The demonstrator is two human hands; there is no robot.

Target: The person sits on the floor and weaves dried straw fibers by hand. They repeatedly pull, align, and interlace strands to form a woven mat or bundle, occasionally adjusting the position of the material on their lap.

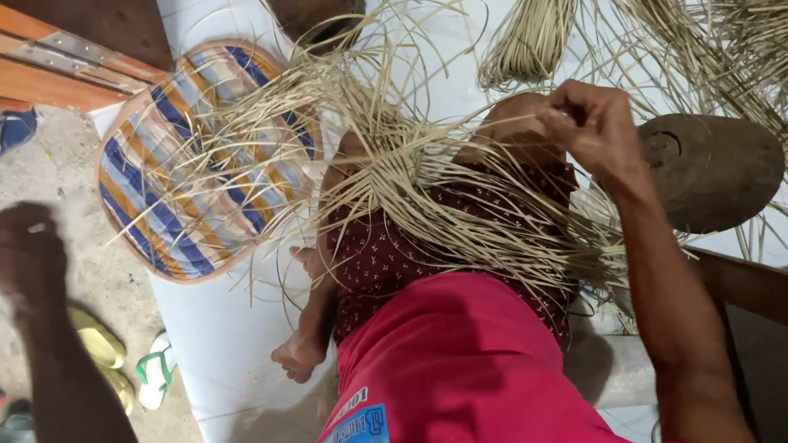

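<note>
At lower left, left hand (21,251): loosely curled over bare floor, holding nothing visible, blurred. Nearby, sandals (107,353). Mid-frame, pale straw strands (434,197): loose woven tangle spread across the lap. Right hand (592,125): fingers pinched tight on strand ends. Beyond, striped cushion (185,165); straw bundle (534,34); wooden block (712,169).

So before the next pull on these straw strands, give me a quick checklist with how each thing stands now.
1. Right hand closed on strands: ok, fist pinched at the raised strands.
2. Left hand on the work: not ok, it hangs blurred over the floor, apart from the straw.
3. Left hand empty: cannot tell.
4. Woven straw piece resting on the lap: ok.
5. Loose strands free of the striped cushion: not ok, they spread over it.
6. Spare straw bundle present: ok.
</note>
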